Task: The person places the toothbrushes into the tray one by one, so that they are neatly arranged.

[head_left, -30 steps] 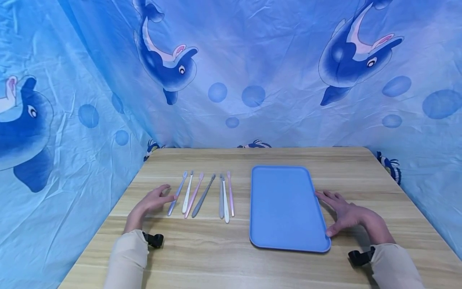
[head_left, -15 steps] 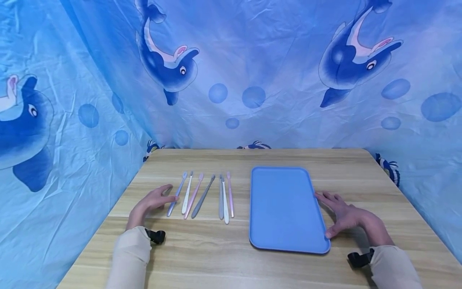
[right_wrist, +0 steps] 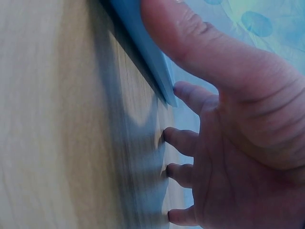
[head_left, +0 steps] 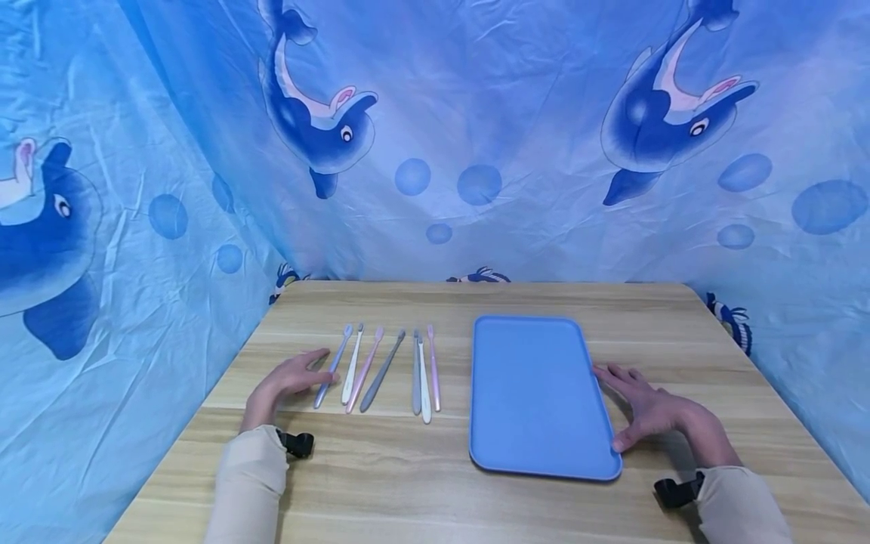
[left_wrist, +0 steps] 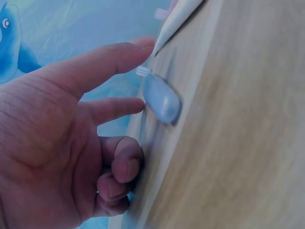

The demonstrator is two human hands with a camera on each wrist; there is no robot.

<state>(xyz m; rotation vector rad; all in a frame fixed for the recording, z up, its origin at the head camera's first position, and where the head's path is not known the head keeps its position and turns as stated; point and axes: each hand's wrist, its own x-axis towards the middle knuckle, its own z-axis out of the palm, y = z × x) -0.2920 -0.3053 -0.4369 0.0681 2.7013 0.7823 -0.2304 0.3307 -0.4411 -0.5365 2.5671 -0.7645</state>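
My left hand (head_left: 292, 380) hovers round the blue toothbrush (head_left: 333, 366) at the left end of a row. In the left wrist view, the thumb and index finger stand apart on either side of that blue toothbrush (left_wrist: 162, 100), and the other fingers are bent. Whether the index finger touches it I cannot tell. My right hand (head_left: 655, 412) lies along the right side of a blue rectangular tray (head_left: 540, 393), its thumb and index finger at the rim. The right wrist view shows the thumb against the tray edge (right_wrist: 143, 47) and other fingertips down on the table.
Right of the blue toothbrush lie a white toothbrush (head_left: 352, 366), a pink one (head_left: 365, 370), a dark grey one (head_left: 383, 372), a grey one (head_left: 416, 378), another white one (head_left: 424, 385) and a pinkish-purple one (head_left: 433, 370). A dolphin-print curtain (head_left: 435, 136) surrounds the wooden table (head_left: 381, 483).
The left hand has shifted slightly to the right over the blue toothbrush. My right hand stays at the tray, and the toothbrushes lie as before; the head view tilts a little.
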